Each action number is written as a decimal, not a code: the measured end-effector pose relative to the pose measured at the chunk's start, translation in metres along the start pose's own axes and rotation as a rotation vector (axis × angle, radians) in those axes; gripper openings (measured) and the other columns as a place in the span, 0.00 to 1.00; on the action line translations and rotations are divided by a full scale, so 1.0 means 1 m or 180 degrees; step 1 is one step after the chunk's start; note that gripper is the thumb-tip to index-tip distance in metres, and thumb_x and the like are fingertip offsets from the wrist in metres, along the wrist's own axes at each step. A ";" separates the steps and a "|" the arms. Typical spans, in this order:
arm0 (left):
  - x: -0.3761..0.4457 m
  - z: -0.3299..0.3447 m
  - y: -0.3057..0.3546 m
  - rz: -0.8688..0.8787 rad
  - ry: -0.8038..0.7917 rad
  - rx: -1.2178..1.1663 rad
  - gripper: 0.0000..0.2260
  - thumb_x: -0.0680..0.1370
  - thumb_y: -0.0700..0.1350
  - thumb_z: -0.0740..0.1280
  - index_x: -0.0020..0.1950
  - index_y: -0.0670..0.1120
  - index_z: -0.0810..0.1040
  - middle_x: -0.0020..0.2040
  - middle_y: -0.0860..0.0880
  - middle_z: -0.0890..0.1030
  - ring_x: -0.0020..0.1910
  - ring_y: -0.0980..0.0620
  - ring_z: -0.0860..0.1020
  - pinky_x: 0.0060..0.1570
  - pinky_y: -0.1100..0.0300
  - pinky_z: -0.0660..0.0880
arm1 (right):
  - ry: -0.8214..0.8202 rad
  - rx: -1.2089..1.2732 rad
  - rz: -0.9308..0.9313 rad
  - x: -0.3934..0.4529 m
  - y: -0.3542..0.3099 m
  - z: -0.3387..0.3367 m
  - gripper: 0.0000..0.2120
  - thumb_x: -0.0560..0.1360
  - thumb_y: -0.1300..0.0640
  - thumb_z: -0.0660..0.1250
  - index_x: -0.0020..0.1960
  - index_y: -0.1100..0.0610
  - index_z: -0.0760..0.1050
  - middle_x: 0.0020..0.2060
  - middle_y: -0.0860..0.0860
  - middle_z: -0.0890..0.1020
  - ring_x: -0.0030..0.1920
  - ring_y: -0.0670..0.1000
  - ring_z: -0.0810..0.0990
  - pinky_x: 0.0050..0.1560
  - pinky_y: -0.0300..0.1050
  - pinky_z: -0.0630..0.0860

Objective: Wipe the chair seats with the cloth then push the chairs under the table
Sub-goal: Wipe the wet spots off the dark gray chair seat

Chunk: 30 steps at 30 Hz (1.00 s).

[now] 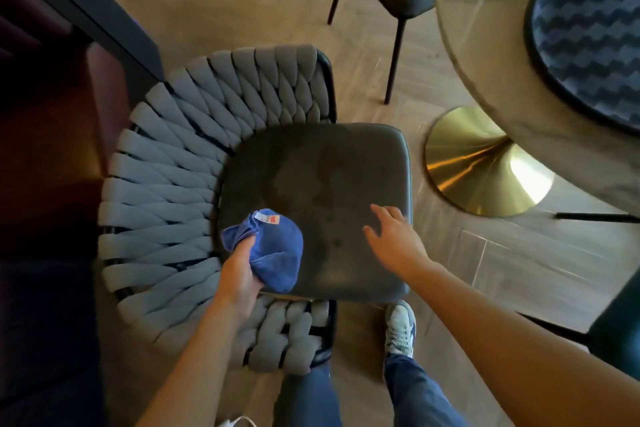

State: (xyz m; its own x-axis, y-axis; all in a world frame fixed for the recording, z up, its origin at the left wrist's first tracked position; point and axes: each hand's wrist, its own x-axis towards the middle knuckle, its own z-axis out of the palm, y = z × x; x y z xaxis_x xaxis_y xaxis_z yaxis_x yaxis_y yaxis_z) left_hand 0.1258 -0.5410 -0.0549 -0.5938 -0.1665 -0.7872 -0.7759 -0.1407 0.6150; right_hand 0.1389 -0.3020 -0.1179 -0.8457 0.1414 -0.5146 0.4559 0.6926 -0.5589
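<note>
Left hand point(239, 274) fingers bunched around blue cloth point(273, 250) on chair seat point(318, 204) at frame centre, right hand point(394, 236) fingers spread at seat's right edge; risk: wadded cloth skips corners, chair snags gold desk base point(485, 163) when pushed.

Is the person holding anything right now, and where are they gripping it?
The left hand grips the bunched blue cloth by its near, gathered end, on the chair seat. The right hand holds nothing; its fingers are spread over the seat.
</note>
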 end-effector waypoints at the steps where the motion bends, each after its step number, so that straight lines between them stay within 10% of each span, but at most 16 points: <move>1: 0.010 -0.007 0.004 0.0018 0.0023 -0.0037 0.21 0.82 0.54 0.58 0.69 0.43 0.72 0.64 0.41 0.78 0.64 0.44 0.75 0.70 0.44 0.66 | -0.0009 -0.0057 0.0033 0.006 -0.006 0.004 0.27 0.80 0.47 0.58 0.76 0.50 0.56 0.74 0.51 0.62 0.72 0.55 0.63 0.68 0.53 0.68; 9: 0.094 -0.068 0.037 -0.0119 -0.0141 0.0264 0.14 0.82 0.51 0.58 0.59 0.45 0.77 0.54 0.43 0.82 0.56 0.46 0.79 0.62 0.48 0.73 | 0.0144 -0.0193 0.0573 0.047 -0.041 0.056 0.28 0.80 0.47 0.58 0.77 0.50 0.54 0.76 0.52 0.59 0.75 0.56 0.59 0.69 0.56 0.67; 14: 0.137 -0.111 0.071 -0.0046 0.0672 0.1104 0.18 0.81 0.52 0.61 0.63 0.40 0.74 0.58 0.38 0.79 0.57 0.39 0.78 0.56 0.48 0.74 | 0.0205 -0.0214 0.0801 0.060 -0.051 0.081 0.28 0.79 0.47 0.59 0.77 0.51 0.55 0.76 0.53 0.59 0.75 0.57 0.58 0.69 0.57 0.66; 18: 0.169 -0.079 0.047 -0.0002 0.0938 0.1866 0.22 0.82 0.55 0.56 0.64 0.38 0.72 0.58 0.37 0.76 0.56 0.40 0.75 0.57 0.50 0.69 | 0.0311 -0.0284 0.0929 0.076 -0.041 0.089 0.29 0.79 0.47 0.58 0.77 0.53 0.55 0.77 0.54 0.58 0.76 0.57 0.56 0.71 0.57 0.64; 26: 0.261 0.007 0.008 0.0344 0.1265 0.0618 0.24 0.82 0.55 0.55 0.73 0.42 0.67 0.67 0.40 0.74 0.65 0.41 0.72 0.56 0.56 0.64 | 0.0669 -0.0851 0.0471 0.158 -0.005 0.084 0.29 0.81 0.47 0.54 0.78 0.53 0.49 0.78 0.55 0.47 0.78 0.56 0.44 0.76 0.55 0.49; 30: 0.316 0.032 0.012 0.0600 0.1414 0.1000 0.29 0.81 0.57 0.54 0.79 0.46 0.56 0.78 0.42 0.57 0.76 0.40 0.57 0.73 0.46 0.56 | 0.0376 -0.0913 0.0522 0.184 0.011 0.092 0.29 0.82 0.45 0.50 0.79 0.50 0.46 0.78 0.54 0.41 0.77 0.56 0.38 0.76 0.56 0.44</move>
State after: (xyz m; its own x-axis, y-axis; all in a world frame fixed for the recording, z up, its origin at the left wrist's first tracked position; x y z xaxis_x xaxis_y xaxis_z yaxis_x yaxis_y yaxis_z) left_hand -0.0784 -0.5638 -0.2977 -0.6341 -0.5642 -0.5288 -0.7317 0.2166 0.6463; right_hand 0.0132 -0.3335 -0.2785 -0.8015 0.3365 -0.4943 0.5060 0.8221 -0.2609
